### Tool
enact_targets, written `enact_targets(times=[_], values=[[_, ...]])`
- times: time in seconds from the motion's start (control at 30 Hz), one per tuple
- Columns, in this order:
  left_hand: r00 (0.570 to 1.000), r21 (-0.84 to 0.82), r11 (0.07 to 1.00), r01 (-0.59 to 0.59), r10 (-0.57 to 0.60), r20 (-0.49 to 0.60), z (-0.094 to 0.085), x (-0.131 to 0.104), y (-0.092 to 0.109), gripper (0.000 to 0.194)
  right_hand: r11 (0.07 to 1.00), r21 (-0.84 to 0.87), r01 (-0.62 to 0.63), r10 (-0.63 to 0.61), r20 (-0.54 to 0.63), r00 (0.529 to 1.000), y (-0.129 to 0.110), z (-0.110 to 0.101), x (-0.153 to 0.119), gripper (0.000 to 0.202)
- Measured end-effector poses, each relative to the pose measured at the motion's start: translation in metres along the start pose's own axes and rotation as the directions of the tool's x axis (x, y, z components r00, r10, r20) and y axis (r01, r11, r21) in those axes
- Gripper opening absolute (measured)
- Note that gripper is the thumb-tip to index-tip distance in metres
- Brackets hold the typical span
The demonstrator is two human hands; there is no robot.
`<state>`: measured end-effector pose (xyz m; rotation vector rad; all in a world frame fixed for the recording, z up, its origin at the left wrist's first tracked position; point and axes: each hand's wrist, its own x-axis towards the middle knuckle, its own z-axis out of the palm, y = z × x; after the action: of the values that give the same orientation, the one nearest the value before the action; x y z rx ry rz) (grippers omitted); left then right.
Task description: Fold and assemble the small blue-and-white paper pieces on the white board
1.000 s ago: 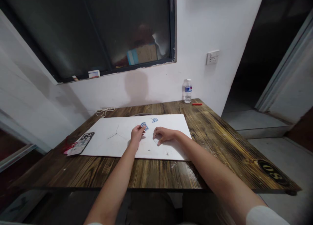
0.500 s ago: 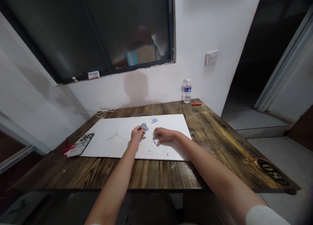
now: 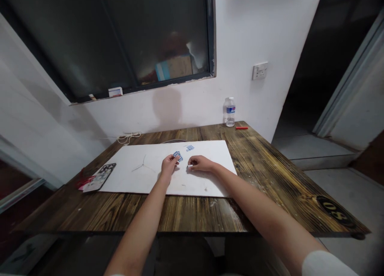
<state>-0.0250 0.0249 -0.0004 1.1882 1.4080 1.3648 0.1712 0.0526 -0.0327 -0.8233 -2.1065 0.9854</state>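
Note:
My left hand (image 3: pixel 168 165) is closed in a pinch at a small blue-and-white striped piece (image 3: pixel 179 155), which looks flat and like a small stack. To its right, my right hand (image 3: pixel 201 163) has its thumb and fingertips together on a tiny whitish object with a dark end (image 3: pixel 189 166), too small to name. Both hands are low over a white board (image 3: pixel 120 182). A second blue-striped patch (image 3: pixel 190 148) lies behind them on the board. Left of my hands, thin dark lines or strands (image 3: pixel 143 164) meet in a three-armed shape.
A patterned flat case (image 3: pixel 103 176) rests over the board's left end, beside something red (image 3: pixel 82 182). Along the wooden table's (image 3: pixel 264 172) back are a bundled white cable (image 3: pixel 128 138), a water bottle (image 3: pixel 230 112) and a red pen-like stick (image 3: pixel 241 128).
My right thumb has drawn up toward the fingers, and the thin dark piece at its tip now shows as a short whitish end. My left hand has barely moved.

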Motion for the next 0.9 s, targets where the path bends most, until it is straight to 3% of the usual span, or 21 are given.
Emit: enact_targets(times=[0.23, 0.4, 0.73, 0.9], values=[[1.000, -0.019, 1.000, 0.008, -0.008, 0.014, 0.0014, -0.0016, 0.0021, 0.045, 0.975, 0.222, 0.030, -0.004, -0.119, 0.993, 0.0070, 0.0009, 0.0032, 0.032], [1.000, -0.016, 1.000, 0.010, -0.010, 0.013, 0.0013, -0.0011, 0.0019, 0.046, 0.927, 0.376, -0.004, 0.058, -0.133, 0.989, 0.0067, -0.0010, 0.0043, 0.045], [1.000, -0.004, 1.000, 0.009, -0.009, 0.010, 0.0024, -0.0028, 0.0029, 0.046, 0.872, 0.490, -0.007, 0.127, -0.213, 0.969, 0.0029, -0.0064, 0.0012, 0.048], [1.000, 0.016, 1.000, 0.001, -0.002, 0.024, 0.0019, -0.0020, 0.0019, 0.043, 0.800, 0.599, -0.025, 0.181, -0.201, 0.963, 0.0071, -0.0062, 0.0021, 0.061]])
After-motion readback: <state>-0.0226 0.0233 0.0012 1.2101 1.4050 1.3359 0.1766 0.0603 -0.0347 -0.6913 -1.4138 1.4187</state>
